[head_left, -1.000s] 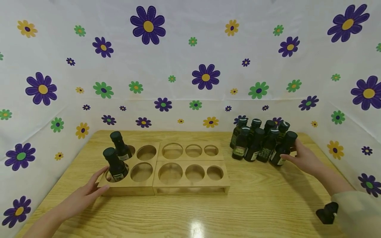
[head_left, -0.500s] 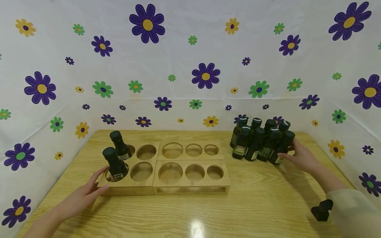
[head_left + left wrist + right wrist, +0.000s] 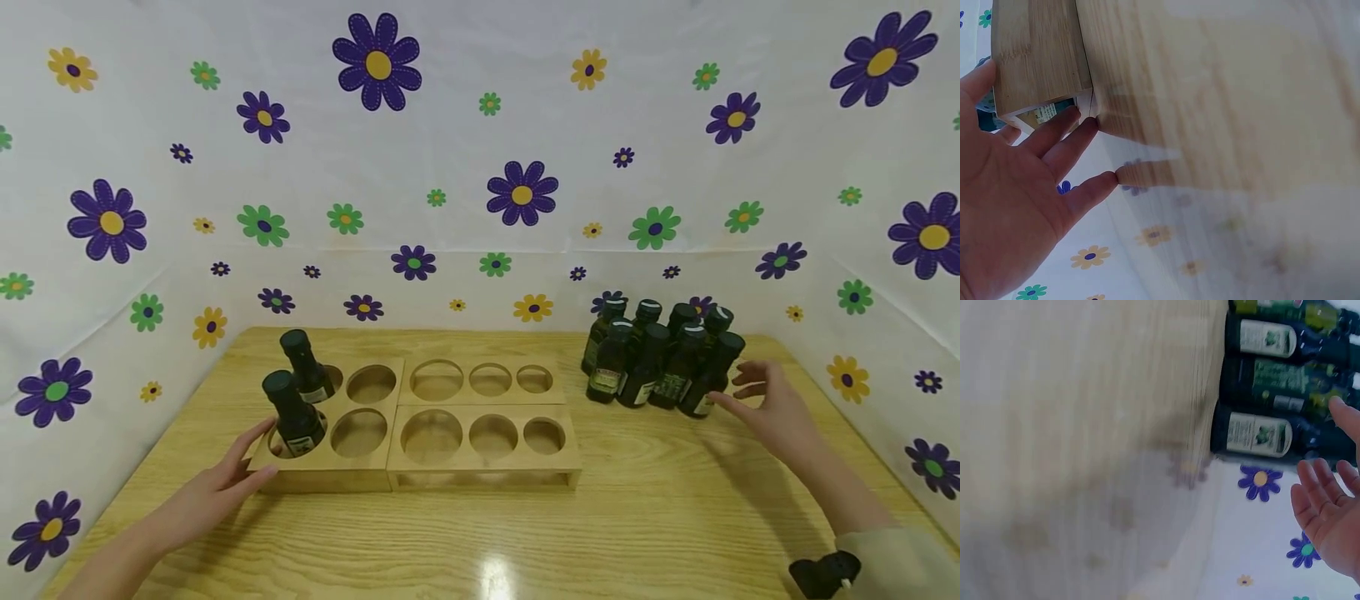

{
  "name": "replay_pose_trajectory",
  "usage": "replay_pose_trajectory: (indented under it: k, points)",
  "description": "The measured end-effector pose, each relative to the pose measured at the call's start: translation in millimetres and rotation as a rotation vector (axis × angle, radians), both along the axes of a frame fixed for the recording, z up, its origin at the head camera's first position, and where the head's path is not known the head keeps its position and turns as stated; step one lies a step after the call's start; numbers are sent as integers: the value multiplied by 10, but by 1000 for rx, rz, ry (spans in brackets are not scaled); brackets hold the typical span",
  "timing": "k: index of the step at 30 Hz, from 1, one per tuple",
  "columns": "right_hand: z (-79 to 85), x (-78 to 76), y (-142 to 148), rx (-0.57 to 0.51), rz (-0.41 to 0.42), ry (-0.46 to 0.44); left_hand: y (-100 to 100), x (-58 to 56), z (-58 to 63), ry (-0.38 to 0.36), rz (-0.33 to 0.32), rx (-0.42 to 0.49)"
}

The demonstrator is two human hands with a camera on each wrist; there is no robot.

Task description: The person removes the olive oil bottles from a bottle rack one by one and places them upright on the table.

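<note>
In the head view my left hand (image 3: 206, 500) touches the left front corner of a wooden bottle rack (image 3: 330, 481). Its fingers are fairly straight, the thumb on the front face, as the left wrist view also shows. Two dark bottles, a front one (image 3: 294, 421) and a rear one (image 3: 307, 375), lean in the rack's left holes. On the right, my right hand (image 3: 772, 412) holds nothing. Its loosely bent fingers lie just right of a dark bottle (image 3: 705, 390), the end one of the cluster's front row. The right wrist view shows that bottle's pale label (image 3: 1260, 434).
Several more dark green bottles (image 3: 607, 375) stand packed together at the back right of the table. A second rack with round holes (image 3: 480, 468) adjoins the first on its right. White cloth with flowers (image 3: 450, 150) walls the table at the back and sides.
My right hand has let go of the end bottle and drawn off to the right. That bottle shifted slightly left, closer to the others. The left hand has stayed put.
</note>
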State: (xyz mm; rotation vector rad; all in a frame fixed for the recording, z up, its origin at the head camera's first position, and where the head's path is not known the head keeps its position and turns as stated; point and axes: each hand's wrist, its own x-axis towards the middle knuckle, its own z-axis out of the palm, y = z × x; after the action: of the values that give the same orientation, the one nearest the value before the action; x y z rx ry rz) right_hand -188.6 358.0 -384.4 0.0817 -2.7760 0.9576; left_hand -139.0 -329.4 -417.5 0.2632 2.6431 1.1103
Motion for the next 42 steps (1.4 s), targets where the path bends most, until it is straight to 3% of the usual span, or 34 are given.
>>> replay_pose_trajectory:
  k: [5, 12, 26, 34, 42]
  points:
    - [-18, 181, -183, 0, 3, 100, -5, -7, 1, -1, -6, -1]
    - [15, 232, -766, -83, 180, 195, 1, -5, 13, 0, -10, 7]
    - [8, 71, -2227, -227, 605, 16, 15, 8, 31, 0, -3, -2]
    - [-5, 8, -2896, -174, 702, -104, 11, 13, 29, 10, 0, -6]
    - [-18, -43, -3513, -103, 747, -90, 3, 15, 20, 29, -4, -4]
